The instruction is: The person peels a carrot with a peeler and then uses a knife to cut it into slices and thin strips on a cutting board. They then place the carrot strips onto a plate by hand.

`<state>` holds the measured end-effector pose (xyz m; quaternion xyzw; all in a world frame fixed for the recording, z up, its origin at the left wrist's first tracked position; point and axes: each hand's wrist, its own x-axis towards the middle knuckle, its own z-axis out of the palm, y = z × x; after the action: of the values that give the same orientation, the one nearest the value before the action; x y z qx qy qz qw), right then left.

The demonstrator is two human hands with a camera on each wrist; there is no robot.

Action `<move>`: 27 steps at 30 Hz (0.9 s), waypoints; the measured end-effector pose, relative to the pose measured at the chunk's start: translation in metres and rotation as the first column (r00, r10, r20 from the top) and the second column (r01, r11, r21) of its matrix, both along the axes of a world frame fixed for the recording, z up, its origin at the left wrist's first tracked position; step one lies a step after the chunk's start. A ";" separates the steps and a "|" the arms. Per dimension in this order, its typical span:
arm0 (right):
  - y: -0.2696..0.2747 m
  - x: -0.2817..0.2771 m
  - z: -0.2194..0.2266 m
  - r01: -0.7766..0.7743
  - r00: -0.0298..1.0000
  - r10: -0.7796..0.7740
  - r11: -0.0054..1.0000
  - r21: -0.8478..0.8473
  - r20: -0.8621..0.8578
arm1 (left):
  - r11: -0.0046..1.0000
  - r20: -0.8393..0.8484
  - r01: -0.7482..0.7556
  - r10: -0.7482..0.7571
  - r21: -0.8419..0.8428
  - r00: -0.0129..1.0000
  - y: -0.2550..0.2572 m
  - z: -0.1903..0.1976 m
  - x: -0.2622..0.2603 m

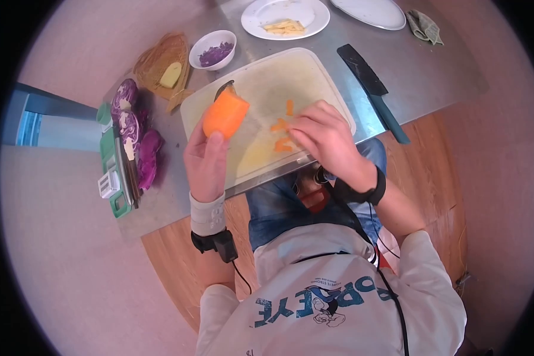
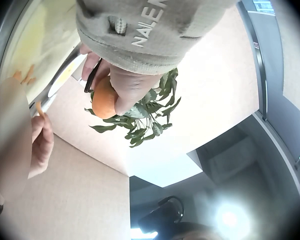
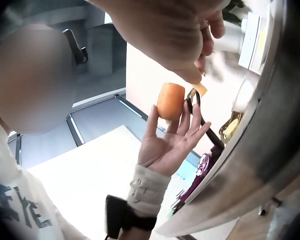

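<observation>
My left hand (image 1: 204,163) holds up a thick, peeled-looking piece of carrot (image 1: 226,113) over the left part of the white cutting board (image 1: 258,77). A dark peeler (image 3: 191,97) sits in the same hand, behind the carrot, mostly hidden in the head view. Over the right part of the board is my right hand (image 1: 329,136), its thumb and fingers pinching a thin carrot peel (image 2: 40,109). Several short orange peels (image 1: 283,145) lie on the board under and beside that hand.
Right of the board lies a cleaver (image 1: 365,71). Behind it stand a bowl (image 1: 194,56) of shredded purple cabbage and a plate (image 1: 255,18) with pale yellow strips. A woven basket (image 1: 151,59) holds a yellow piece. Cut purple cabbage (image 1: 127,127) and a green knife holder (image 1: 108,148) are at left.
</observation>
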<state>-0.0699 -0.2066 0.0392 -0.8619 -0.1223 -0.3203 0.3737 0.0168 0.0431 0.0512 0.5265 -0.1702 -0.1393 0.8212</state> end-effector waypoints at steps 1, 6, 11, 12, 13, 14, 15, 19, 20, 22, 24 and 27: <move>-0.003 0.007 0.000 0.010 0.999 -0.013 0.996 -0.094 -0.033 | 1.000 0.003 -0.006 0.006 0.004 1.000 0.000 0.001 -0.001; -0.011 0.012 0.007 0.043 0.990 -0.054 0.995 -0.087 -0.132 | 0.996 0.058 -0.038 0.033 0.076 0.998 0.000 -0.001 -0.006; -0.013 0.021 0.007 0.073 0.776 0.349 0.778 0.624 -0.526 | 0.990 0.086 0.055 -0.066 0.127 0.994 -0.005 0.005 -0.015; -0.015 0.023 0.011 0.130 0.623 0.574 0.593 0.794 -0.531 | 0.986 0.118 0.096 -0.113 0.138 0.987 -0.005 0.005 -0.017; -0.015 0.025 0.014 0.137 0.633 0.565 0.592 0.794 -0.530 | 0.979 0.151 0.138 -0.161 0.151 0.975 -0.005 0.005 -0.019; -0.014 0.029 0.017 0.221 0.513 0.716 0.422 0.879 -0.473 | 0.977 0.154 0.154 -0.177 0.151 0.972 -0.006 0.005 -0.020; -0.014 0.032 0.019 0.323 0.394 0.843 0.246 0.914 -0.366 | 0.964 0.158 0.221 -0.243 0.145 0.957 -0.006 0.006 -0.022; -0.021 0.044 0.011 0.281 0.330 0.941 -0.024 0.959 -0.073 | 0.915 0.114 0.372 -0.391 0.157 0.913 -0.004 0.007 -0.027; -0.022 0.046 0.010 0.240 0.286 0.955 0.008 0.971 -0.079 | 0.914 0.114 0.374 -0.393 0.159 0.912 -0.003 0.006 -0.029; -0.022 0.047 0.014 0.197 0.246 0.965 0.039 0.980 -0.087 | 0.882 0.037 0.454 -0.461 0.125 0.886 -0.003 0.005 -0.030; -0.020 0.048 0.019 0.221 0.245 0.919 0.259 0.940 -0.310 | 0.868 0.043 0.470 -0.482 0.159 0.875 -0.005 0.006 -0.030; -0.022 0.046 0.023 0.221 0.233 0.895 0.332 0.917 -0.380 | 0.840 0.059 0.503 -0.523 0.204 0.850 -0.006 0.008 -0.029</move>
<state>-0.0240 -0.2285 0.0621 -0.4715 0.0529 0.3266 0.8175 -0.0122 0.0374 0.0597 0.5412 -0.3373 -0.3393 0.6915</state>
